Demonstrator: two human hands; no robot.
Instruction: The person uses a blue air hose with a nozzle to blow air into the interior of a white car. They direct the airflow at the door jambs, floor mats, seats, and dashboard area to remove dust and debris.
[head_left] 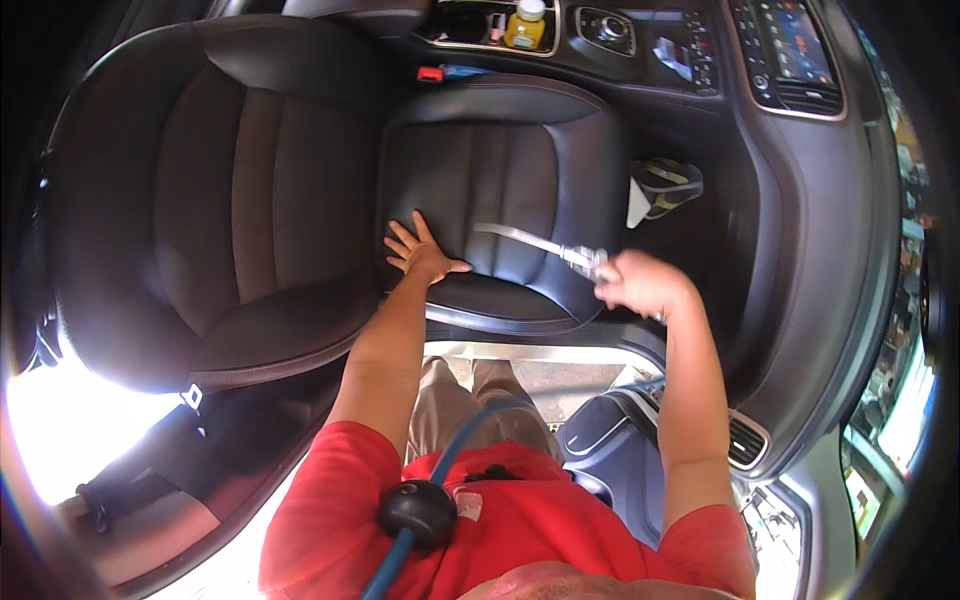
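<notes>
Left hand point(422, 252): flat, open on seat cushion point(500, 170), frame centre.
Right hand point(640, 282): clamped on blow gun point(560, 248).
Progress: judged mid-seat; footwell untouched.

The left hand point(422, 252) is lying flat on the seat cushion point(500, 190), at its near left corner. The right hand point(640, 282) is hovering over the cushion's near right edge, closing around a nozzle tool point(545, 245) that is pointing leftward across the cushion. The seat backrest point(220, 190) is lying to the left of the cushion. Beyond the cushion, the centre console point(600, 40) is carrying a bottle point(526, 25) in its cup holder. A folded item point(662, 185) is sitting in the footwell, right of the cushion. A hose point(450, 460) is running up over the person's chest.
</notes>
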